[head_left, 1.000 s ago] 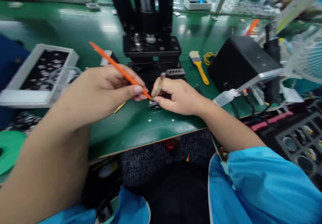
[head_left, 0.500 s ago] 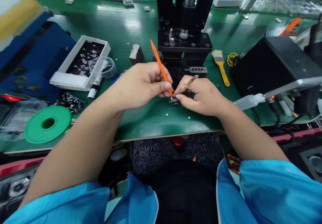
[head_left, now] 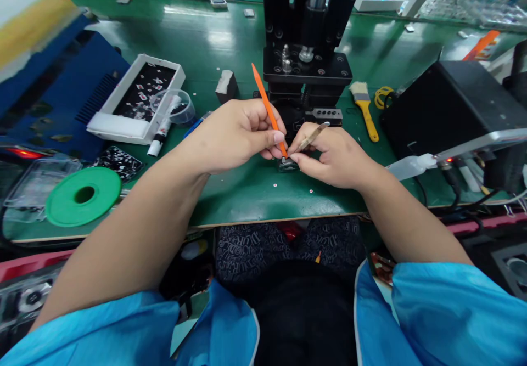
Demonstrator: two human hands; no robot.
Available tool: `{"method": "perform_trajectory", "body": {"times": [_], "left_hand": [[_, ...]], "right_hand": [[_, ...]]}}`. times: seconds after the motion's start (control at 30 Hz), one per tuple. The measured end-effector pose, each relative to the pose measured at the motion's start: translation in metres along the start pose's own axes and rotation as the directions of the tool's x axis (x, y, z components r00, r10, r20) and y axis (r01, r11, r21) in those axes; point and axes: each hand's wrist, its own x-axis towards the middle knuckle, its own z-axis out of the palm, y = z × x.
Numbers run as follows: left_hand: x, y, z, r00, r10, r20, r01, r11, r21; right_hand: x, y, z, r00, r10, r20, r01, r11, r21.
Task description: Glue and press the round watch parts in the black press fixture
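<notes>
My left hand (head_left: 241,135) is closed round an orange plastic pry stick (head_left: 264,100), held like a pencil with its lower end pointing down. That end touches or nearly touches a small dark part (head_left: 287,164) on the green bench. My right hand (head_left: 327,155) is closed on tweezers (head_left: 313,136), their back end sticking up to the right. Its thumb and fingertips meet at the small part, close beside the stick's tip. Fingers hide much of the part and the front of the tweezers.
A black press (head_left: 308,65) stands just behind my hands. At left are a white tray (head_left: 162,123) of small pieces, a clear cup (head_left: 183,108), a marker (head_left: 158,138) and a green spool (head_left: 61,196). A brush (head_left: 364,112) and a black box (head_left: 436,108) stand at right.
The whole view has shifted slightly, so the bench things sit a little further right. Both hands keep their grips, and the stick's tip stays at the small part.
</notes>
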Motion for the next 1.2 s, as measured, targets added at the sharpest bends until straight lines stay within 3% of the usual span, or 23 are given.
{"method": "perform_trajectory", "body": {"times": [0.5,0.93,1.2], "left_hand": [[0.003,-0.005,-0.002,0.999,0.002,0.045,-0.002,1.0,0.007],[-0.002,-0.003,0.003,0.999,0.042,0.027,-0.044,0.993,0.111],[0.006,-0.015,-0.001,0.999,-0.02,0.039,0.02,1.0,-0.01]], "right_hand": [[0.0,0.0,0.002,1.0,-0.011,-0.001,0.01,0.997,-0.071],[0.0,0.0,0.002,1.0,-0.023,-0.019,0.023,1.0,-0.017],[0.001,0.0,0.0,1.0,-0.009,0.001,0.009,1.0,-0.008]]}}
